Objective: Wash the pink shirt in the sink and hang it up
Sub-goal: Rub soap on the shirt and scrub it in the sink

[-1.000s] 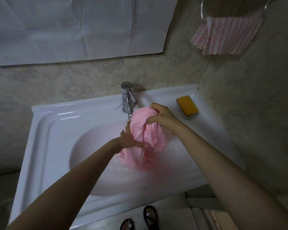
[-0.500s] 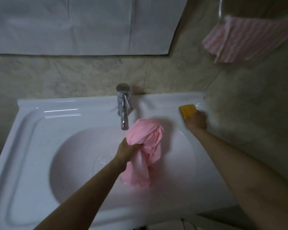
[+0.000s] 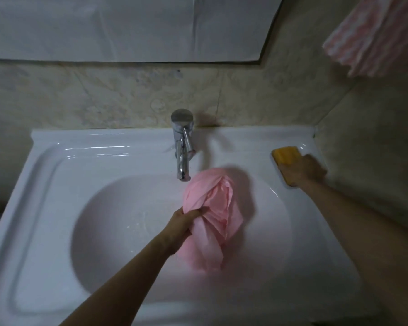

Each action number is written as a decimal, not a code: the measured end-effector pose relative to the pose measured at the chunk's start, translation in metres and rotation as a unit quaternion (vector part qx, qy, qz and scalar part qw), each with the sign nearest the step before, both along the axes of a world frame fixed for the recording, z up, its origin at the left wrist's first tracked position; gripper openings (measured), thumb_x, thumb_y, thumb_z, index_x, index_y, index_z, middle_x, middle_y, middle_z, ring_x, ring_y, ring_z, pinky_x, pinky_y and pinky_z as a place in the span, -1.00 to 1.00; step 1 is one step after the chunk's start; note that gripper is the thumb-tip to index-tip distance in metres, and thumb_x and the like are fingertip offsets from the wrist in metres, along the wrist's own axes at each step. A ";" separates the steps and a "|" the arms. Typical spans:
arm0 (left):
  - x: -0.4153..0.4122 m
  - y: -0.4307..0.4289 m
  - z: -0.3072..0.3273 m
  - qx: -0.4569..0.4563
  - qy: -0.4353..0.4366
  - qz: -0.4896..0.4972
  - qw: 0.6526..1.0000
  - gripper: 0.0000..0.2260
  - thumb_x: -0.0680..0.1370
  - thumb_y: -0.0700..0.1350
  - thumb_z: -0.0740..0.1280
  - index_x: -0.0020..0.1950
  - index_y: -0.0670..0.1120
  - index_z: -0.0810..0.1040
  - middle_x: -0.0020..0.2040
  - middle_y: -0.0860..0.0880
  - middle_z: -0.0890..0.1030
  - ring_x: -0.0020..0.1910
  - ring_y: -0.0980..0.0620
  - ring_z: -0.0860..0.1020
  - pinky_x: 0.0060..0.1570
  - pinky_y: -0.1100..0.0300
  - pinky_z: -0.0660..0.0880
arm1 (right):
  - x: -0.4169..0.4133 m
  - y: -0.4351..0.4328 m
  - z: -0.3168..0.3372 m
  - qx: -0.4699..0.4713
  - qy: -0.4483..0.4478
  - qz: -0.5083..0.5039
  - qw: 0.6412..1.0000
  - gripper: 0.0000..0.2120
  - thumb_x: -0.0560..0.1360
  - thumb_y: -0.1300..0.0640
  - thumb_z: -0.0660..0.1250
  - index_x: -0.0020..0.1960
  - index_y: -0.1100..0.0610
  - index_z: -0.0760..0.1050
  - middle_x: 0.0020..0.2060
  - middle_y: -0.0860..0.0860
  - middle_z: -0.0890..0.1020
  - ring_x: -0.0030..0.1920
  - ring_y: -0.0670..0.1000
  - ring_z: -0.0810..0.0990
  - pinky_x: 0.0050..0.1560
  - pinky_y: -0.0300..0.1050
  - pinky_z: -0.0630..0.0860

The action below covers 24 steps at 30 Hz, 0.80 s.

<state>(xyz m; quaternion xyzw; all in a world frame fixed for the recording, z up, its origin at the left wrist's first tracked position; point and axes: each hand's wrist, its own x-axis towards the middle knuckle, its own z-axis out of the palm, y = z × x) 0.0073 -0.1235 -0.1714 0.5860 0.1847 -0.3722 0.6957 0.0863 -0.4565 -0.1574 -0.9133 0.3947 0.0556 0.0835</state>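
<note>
The pink shirt (image 3: 218, 208) hangs bunched up over the round bowl of the white sink (image 3: 118, 231), just below and right of the chrome tap (image 3: 183, 147). My left hand (image 3: 186, 222) is closed around the shirt's left side and holds it up. My right hand (image 3: 304, 171) rests on the sink's right ledge, its fingers over the near end of a yellow bar of soap (image 3: 286, 155). The soap's far end shows beyond my fingers. No water runs from the tap.
A pink and white striped towel (image 3: 377, 41) hangs on the right wall above the sink. A white sheet (image 3: 127, 27) covers the wall behind the tap. The beige tiled wall stands close beside the soap ledge.
My right hand has let go of the shirt and moved right onto the soap. My left hand alone now holds the shirt, a little lower over the bowl.
</note>
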 end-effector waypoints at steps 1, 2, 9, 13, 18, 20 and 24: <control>0.002 0.001 -0.001 0.068 -0.032 -0.035 0.997 -0.37 0.28 0.10 0.53 0.24 -0.14 0.47 0.06 -0.11 0.62 0.03 -0.11 0.59 0.10 0.01 0.57 | 0.000 -0.001 -0.001 0.005 -0.010 -0.008 1.000 -0.13 0.32 -0.44 0.27 0.32 0.24 0.38 0.25 0.22 0.50 0.25 0.25 0.48 0.29 0.13 0.35; 0.005 0.002 -0.003 0.155 -0.069 -0.075 0.983 -0.34 0.28 0.15 0.54 0.24 -0.12 0.44 0.10 -0.08 0.58 0.06 -0.07 0.56 0.09 0.04 0.56 | -0.001 -0.002 0.000 0.010 -0.023 -0.013 1.000 -0.10 0.31 -0.47 0.25 0.31 0.25 0.38 0.24 0.23 0.50 0.24 0.25 0.49 0.29 0.13 0.35; 0.013 0.020 -0.002 0.327 -0.216 -0.192 0.900 -0.51 0.41 -0.04 0.49 0.25 -0.24 0.50 0.17 -0.21 0.58 0.12 -0.17 0.56 0.11 -0.05 0.51 | -0.012 0.040 0.034 0.094 -0.155 0.065 0.981 -0.42 0.34 -0.19 0.43 0.11 0.26 0.53 0.03 0.19 0.62 0.03 0.19 0.60 -0.07 -0.04 0.46; 0.001 0.022 0.011 0.347 -0.240 -0.265 0.867 -0.32 0.34 -0.13 0.55 0.40 -0.18 0.36 0.21 -0.21 0.55 0.14 -0.16 0.54 0.10 0.05 0.49 | -0.042 0.104 0.042 0.269 -0.200 0.169 0.927 -0.56 0.32 -0.07 0.47 0.01 0.24 0.55 -0.19 0.05 0.56 -0.15 0.01 0.53 -0.21 -0.11 0.40; -0.040 0.032 0.018 0.335 -0.233 -0.464 0.786 -0.10 0.43 -0.10 0.49 0.55 -0.14 -0.06 0.36 -0.23 0.40 0.31 -0.21 0.41 0.24 0.08 0.34 | -0.092 0.164 0.016 0.422 -0.119 0.208 0.874 -0.53 0.34 -0.19 0.38 0.16 0.04 0.51 -0.10 0.01 0.59 -0.12 0.01 0.56 -0.07 -0.07 0.50; -0.059 0.036 0.017 0.355 -0.301 -0.580 0.668 -0.35 0.51 -0.04 0.38 0.51 -0.12 0.16 0.40 -0.18 0.32 0.38 -0.17 0.31 0.28 0.01 0.31 | -0.104 0.174 0.012 0.485 -0.096 0.223 0.840 -0.64 0.41 -0.20 0.30 0.19 -0.19 0.44 -0.12 0.02 0.59 -0.12 0.01 0.57 -0.03 -0.01 0.52; -0.082 0.043 0.014 0.317 -0.395 -0.657 0.558 -0.38 0.46 0.09 0.38 0.45 -0.08 0.29 0.43 -0.13 0.29 0.42 -0.13 0.22 0.40 -0.16 0.18 | -0.124 0.183 0.008 0.528 0.000 0.340 0.779 -0.60 0.58 -0.02 0.20 0.36 -0.31 0.24 0.30 -0.01 0.48 0.16 -0.07 0.48 0.23 -0.15 0.37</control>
